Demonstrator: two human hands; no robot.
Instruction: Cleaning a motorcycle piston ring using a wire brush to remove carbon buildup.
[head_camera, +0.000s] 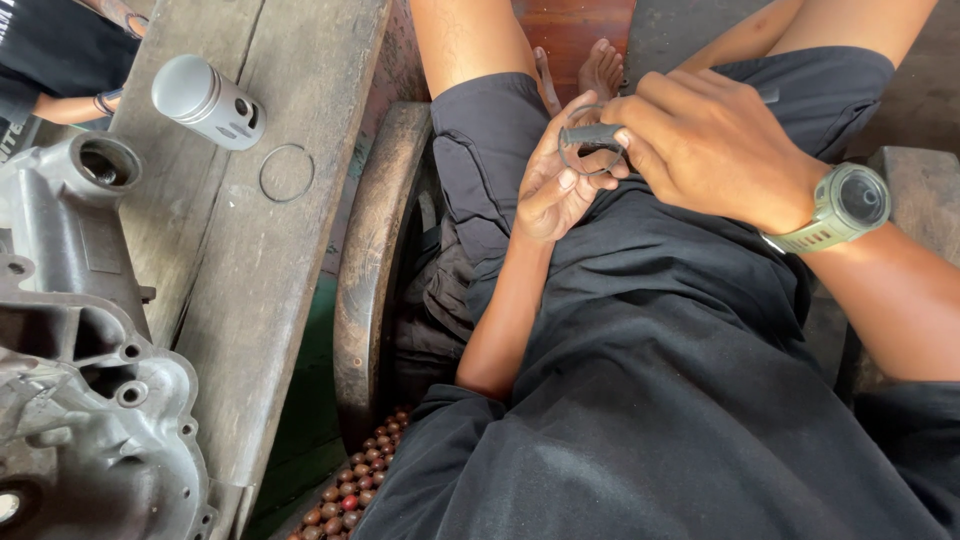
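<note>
Both hands grasp: left hand (556, 185) thin ring (578, 160), right hand (705, 140) dark tool (590, 137) | over lap, bench edge (365, 270) well apart

The left hand (555, 185) lies palm-up over the lap, fingers curled in a loose grip. The right hand (705, 145) reaches across, fingertips pinching against the left's fingers, wrist bent.

- One screen only: the round dark face of an olive-green wristwatch (848, 205) on the right wrist; it is too small to read.
- No packages, labels or signs.
</note>
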